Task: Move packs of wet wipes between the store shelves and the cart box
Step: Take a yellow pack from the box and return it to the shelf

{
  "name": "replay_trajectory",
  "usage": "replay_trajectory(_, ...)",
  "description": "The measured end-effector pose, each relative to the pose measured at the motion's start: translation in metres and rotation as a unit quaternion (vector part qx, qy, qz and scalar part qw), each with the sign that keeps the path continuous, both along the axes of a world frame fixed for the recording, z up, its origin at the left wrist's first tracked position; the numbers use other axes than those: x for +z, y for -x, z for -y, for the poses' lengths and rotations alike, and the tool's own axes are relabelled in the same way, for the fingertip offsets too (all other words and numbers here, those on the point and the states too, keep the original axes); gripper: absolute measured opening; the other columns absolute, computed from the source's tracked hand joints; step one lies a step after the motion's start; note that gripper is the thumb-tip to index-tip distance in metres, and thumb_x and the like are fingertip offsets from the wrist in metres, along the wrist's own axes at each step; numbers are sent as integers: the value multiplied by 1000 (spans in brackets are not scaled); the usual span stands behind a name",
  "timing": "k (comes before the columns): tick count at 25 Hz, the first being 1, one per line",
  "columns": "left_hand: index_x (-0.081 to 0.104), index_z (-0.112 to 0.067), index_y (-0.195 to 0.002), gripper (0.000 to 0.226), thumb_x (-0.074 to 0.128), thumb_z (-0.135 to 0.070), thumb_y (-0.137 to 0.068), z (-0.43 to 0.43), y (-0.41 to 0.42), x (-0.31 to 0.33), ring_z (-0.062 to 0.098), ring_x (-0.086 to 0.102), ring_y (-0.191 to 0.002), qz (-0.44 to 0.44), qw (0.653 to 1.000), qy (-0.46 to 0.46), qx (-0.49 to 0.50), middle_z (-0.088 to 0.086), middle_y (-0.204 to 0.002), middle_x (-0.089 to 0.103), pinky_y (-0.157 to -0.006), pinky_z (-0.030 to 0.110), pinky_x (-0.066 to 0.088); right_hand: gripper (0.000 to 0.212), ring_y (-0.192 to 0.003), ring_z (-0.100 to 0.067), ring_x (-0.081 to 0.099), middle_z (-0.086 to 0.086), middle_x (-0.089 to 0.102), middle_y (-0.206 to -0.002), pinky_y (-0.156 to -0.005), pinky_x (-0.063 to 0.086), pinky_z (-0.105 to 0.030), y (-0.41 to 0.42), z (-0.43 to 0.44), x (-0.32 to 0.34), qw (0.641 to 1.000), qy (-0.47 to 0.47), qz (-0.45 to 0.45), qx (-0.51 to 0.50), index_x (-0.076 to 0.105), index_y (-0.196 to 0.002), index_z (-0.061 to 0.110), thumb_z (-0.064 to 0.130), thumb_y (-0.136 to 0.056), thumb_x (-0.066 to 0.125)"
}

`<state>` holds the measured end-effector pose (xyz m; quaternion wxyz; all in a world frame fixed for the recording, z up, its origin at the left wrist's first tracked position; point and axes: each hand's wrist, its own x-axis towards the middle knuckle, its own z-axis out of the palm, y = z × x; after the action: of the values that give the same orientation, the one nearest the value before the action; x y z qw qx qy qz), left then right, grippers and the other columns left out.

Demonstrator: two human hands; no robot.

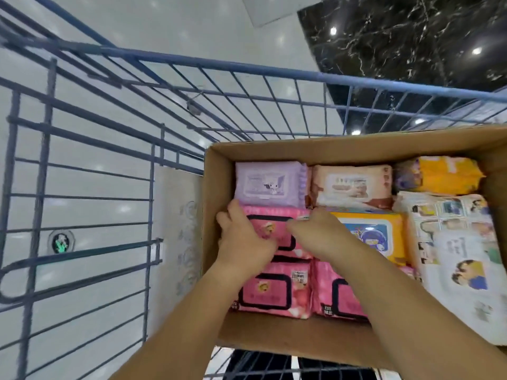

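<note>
An open cardboard box [216, 193] sits in a blue wire cart [192, 64] and holds several packs of wet wipes. Both my hands are on a pink pack [277, 231] at the box's left side. My left hand [244, 242] grips its left edge, fingers curled over it. My right hand [318, 234] pinches its top right corner. A lilac pack [270, 185] lies just beyond, and two more pink packs [274, 292] lie nearer to me. An orange pack with a blue lid [375, 234] lies to the right, partly under my right forearm.
A beige pack [352, 186] and an orange-yellow pack [444, 175] line the box's far side. White packs with printed pictures [452, 259] fill the right side. The cart's wire walls rise left and ahead. Pale floor tiles and black marble show beyond.
</note>
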<state>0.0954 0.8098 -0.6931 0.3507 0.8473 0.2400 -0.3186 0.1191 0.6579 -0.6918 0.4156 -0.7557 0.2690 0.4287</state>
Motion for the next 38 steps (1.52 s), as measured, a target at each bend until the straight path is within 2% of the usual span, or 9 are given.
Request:
replay_trajectory(4, 11, -36, -151, 99, 81, -19, -83, -8, 10, 7, 3, 41, -116, 15, 997, 72, 27, -10, -144, 24, -68, -1, 41, 92, -130, -26, 45, -4, 32, -146, -92, 42, -31, 20, -23, -4, 999, 17, -6, -37, 25, -150, 11, 51, -81, 71)
replay_trajectory(7, 5, -48, -152, 112, 85, -22, -79, -5, 16, 9, 7, 34, -140, 33, 987, 124, 101, -17, -158, 19, -110, 18, 41, 83, -134, -18, 44, 5, 38, -142, -111, 40, -40, 40, -11, -5, 992, 11, 98, -85, 33, -148, 30, 45, -78, 74)
replay_trajectory(11, 37, -21, -153, 89, 85, -13, -79, 0, 15, 13, 19, 62, -125, -40, 933, 234, 271, 0, -140, 60, -105, 48, 52, 58, -109, -1, 62, 17, 60, -124, -99, 52, -36, 44, 10, -2, 980, -82, 94, -153, 50, -128, 46, 39, -76, 76)
replay_trajectory(14, 72, -18, -109, 39, 90, -22, -74, 0, 15, 6, 24, 78, -89, -61, 957, 190, 211, 4, -99, 79, -85, 50, 62, 62, -109, -1, 63, 18, 66, -121, -94, 53, -32, 43, 19, -1, 970, -133, 52, -199, 50, -131, 47, 40, -74, 75)
replay_trajectory(17, 63, -33, -103, 64, 94, -56, -52, 9, 16, 12, 14, 69, -94, 22, 995, 40, 93, -4, -109, 66, -81, 39, 61, 38, -92, 6, 66, 22, 70, -100, -73, 47, -17, 41, 27, 3, 956, -172, 42, -233, 54, -111, 47, 22, -88, 69)
replay_trajectory(21, 41, -35, -112, 80, 98, -43, -56, 11, 15, 22, 4, 70, -93, 15, 985, 124, 118, -7, -115, 62, -79, 28, 60, 40, -107, -7, 67, 13, 71, -111, -83, 48, -25, 45, 37, 11, 960, -190, 40, -201, 58, -120, 41, 21, -88, 69)
replay_trajectory(29, 57, -27, -125, 85, 96, -38, -50, 8, 6, 35, 3, 75, -85, 39, 978, 147, 142, -10, -105, 76, -81, 37, 62, 18, -92, -11, 64, 2, 64, -105, -70, 53, -27, 56, 113, 23, 964, 197, 134, -115, 58, -106, 19, 26, -91, 62)
replay_trajectory(33, 65, -28, -110, 58, 95, -28, -60, 7, 6, 46, 5, 76, -80, 58, 978, 159, 124, -15, -94, 78, -70, 31, 62, 54, -127, -33, 45, -13, 40, -136, -103, 41, -40, 49, 101, 6, 970, 223, 61, -72, 43, -132, 5, 35, -91, 62)
replay_trajectory(38, 71, -25, -105, 52, 96, -27, -60, -5, 5, 53, 17, 79, -84, 71, 972, 166, 151, -5, -95, 80, -76, 44, 62, 62, -113, -30, 54, -9, 51, -117, -93, 50, -45, 56, 100, -15, 967, 203, 106, -112, 44, -110, 10, 47, -76, 81)
